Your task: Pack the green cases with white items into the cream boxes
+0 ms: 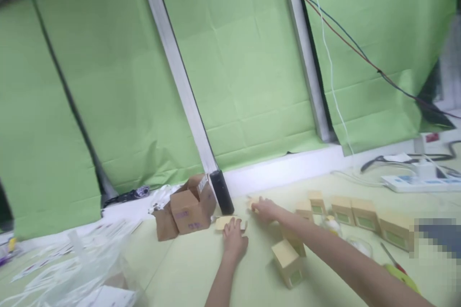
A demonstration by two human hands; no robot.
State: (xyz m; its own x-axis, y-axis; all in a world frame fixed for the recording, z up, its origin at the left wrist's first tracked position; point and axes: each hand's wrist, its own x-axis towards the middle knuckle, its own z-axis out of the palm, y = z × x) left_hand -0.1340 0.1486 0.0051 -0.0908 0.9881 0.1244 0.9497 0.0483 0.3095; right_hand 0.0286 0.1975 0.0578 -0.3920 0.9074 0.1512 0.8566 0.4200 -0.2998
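Note:
My left hand point(235, 240) lies over a flat tan cardboard piece point(222, 223), with its fingers stretched across the near edge and the thumb apart. Farther forward and to the right, my right hand point(267, 209) has its fingers closed on a small tan cardboard piece point(252, 203), partly hidden by the fingers. Under my right forearm stands a small tan box point(287, 255) with a green window; another box behind it is partly covered by the arm. Several similar boxes point(364, 215) stand to the right.
An open brown carton point(190, 213) and a black upright block point(221, 193) stand at the back. Clear plastic point(97, 268) and white strips lie left. At right are a power strip point(421, 182), a yellow-green tape roll point(401, 276) and a red-handled tool point(398, 266).

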